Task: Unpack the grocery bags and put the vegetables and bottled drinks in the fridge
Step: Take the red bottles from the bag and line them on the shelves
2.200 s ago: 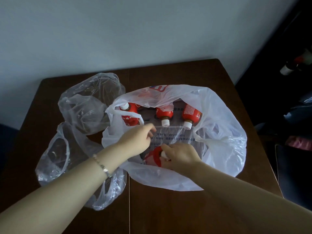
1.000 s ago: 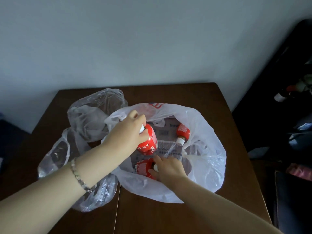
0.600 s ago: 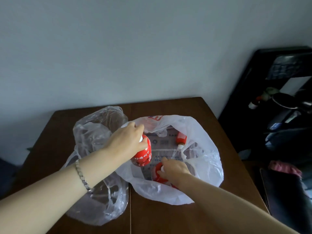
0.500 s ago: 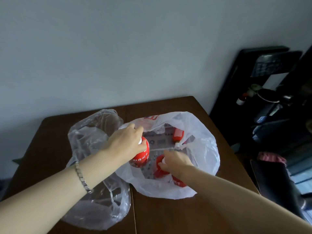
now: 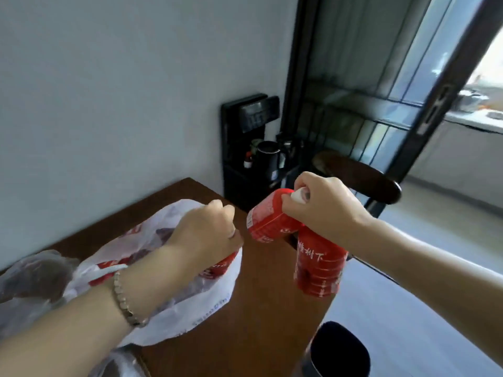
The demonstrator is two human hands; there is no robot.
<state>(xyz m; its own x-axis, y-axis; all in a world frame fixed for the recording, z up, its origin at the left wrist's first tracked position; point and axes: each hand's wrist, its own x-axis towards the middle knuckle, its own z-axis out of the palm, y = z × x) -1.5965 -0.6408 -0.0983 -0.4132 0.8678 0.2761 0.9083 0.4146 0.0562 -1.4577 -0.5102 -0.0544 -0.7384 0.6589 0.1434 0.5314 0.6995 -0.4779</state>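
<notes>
In the right hand's (image 5: 324,213) grip, two bottles (image 5: 317,263): red labels, white lettering, a white cap (image 5: 298,195). In the left hand's (image 5: 204,235) grip, a third bottle (image 5: 221,263), red, above a white bag (image 5: 201,306) printed red and blue.

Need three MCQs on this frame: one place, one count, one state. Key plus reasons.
1. The white bag lies: A on the table; B on the floor; C on the chair.
2. Red-labelled bottles in the right hand: A one; B two; C four.
3. The left hand is: A flat on the table; B gripping a bottle at the bag; C holding a kettle.
Key: 1 A, it rests on the brown tabletop. 2 B, two hang from its fist. 3 B, it curls over a red label.
</notes>
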